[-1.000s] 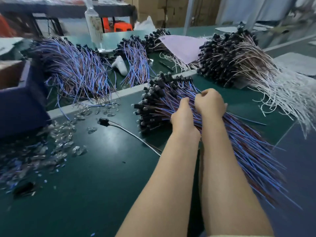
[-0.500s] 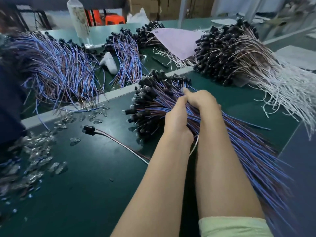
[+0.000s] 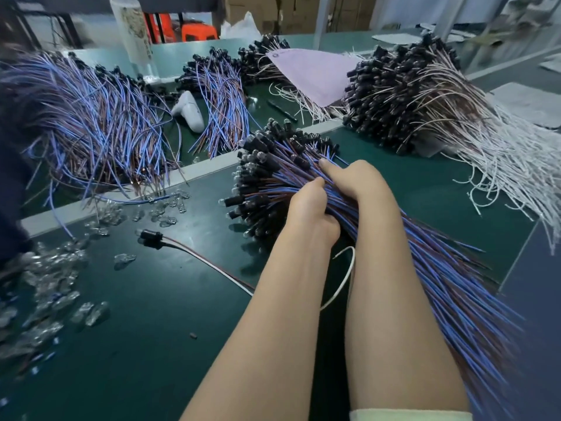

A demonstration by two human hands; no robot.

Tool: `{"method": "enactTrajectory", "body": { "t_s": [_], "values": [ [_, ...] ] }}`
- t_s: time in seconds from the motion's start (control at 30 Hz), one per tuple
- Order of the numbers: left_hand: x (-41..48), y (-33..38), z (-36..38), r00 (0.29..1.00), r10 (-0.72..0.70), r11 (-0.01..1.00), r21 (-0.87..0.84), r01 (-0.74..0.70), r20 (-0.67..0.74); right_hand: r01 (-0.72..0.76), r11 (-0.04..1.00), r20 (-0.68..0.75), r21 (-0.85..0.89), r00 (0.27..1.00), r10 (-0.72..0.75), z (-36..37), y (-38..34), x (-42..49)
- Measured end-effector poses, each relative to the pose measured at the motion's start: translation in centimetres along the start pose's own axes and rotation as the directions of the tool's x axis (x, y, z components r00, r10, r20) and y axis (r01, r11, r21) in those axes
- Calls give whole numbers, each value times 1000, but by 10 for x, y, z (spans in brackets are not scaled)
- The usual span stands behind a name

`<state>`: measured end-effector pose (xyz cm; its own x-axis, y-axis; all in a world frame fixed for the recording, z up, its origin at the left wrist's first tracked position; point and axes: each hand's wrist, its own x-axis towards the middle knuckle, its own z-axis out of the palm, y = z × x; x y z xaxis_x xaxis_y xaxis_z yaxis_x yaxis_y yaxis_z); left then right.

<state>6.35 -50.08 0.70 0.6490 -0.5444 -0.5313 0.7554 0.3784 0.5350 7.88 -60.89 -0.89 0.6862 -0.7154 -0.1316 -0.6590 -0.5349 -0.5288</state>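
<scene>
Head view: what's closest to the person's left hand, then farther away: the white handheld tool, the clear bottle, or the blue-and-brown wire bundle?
1. The wire bundle: gripped in the left hand.
2. The white handheld tool: across the grey strip, leftward.
3. The clear bottle: far back, left.

Blue-brown wire bundle [image 3: 419,256], black-capped, fanned flat

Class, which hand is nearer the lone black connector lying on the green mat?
Left. The left hand grips the wire bundle right of the connector; the right hand lies farther right.
</scene>
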Motion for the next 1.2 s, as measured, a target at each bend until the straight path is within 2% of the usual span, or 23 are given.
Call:
{"method": "enactTrajectory", "body": {
  "t_s": [0.17, 0.37, 0.5, 0.6, 0.67, 0.83, 0.9, 0.97, 1.0, 1.07, 1.13, 1.2],
  "values": [
    [22, -1, 23, 1000, -1, 1000, -16, 1, 3, -80, 997, -87, -4, 993, 80, -10, 4, 18],
    [53, -6, 49, 999, -36, 999, 23, 35, 32, -107, 994, -285, 27, 952, 111, -18, 12, 33],
    [62, -6, 57, 1000, -21, 995, 101, 20, 7, 2, 992, -429, 127, 902, 53, -19, 11, 33],
    [62, -7, 54, 999, -31, 994, 101, 30, 12, 87, 974, -507, 211, 862, 33, -21, 8, 21],
    [55, -5, 49, 997, -63, 990, 127, 59, 32, 162, 952, -512, 260, 859, -6, -24, 4, 11],
    [24, 14, 20, 988, -129, 923, 374, 88, 86, 328, 903, -502, 278, 851, -155, -42, -28, -33],
    [7, 26, -5, 997, -46, 891, 453, 12, 63, 376, 873, -443, 311, 870, -217, -40, -45, -54],
    [-14, 38, -35, 984, 180, 889, 429, -159, -8, 384, 855, -326, 348, 905, -274, -26, -60, -78],
    [-26, 45, -51, 940, 331, 878, 391, -275, -83, 377, 861, -248, 342, 920, -305, -14, -66, -90],
    [-45, 60, -78, 781, 574, 803, 351, -481, -245, 371, 895, -40, 248, 927, -373, 16, -72, -114],
    [-62, 73, -98, 663, 665, 747, 321, -582, -345, 384, 917, 160, 104, 904, -396, 50, -73, -140],
    [-72, 79, -111, 646, 659, 750, 270, -604, -385, 396, 918, 220, -3, 896, -386, 79, -71, -160]
  ]
}}
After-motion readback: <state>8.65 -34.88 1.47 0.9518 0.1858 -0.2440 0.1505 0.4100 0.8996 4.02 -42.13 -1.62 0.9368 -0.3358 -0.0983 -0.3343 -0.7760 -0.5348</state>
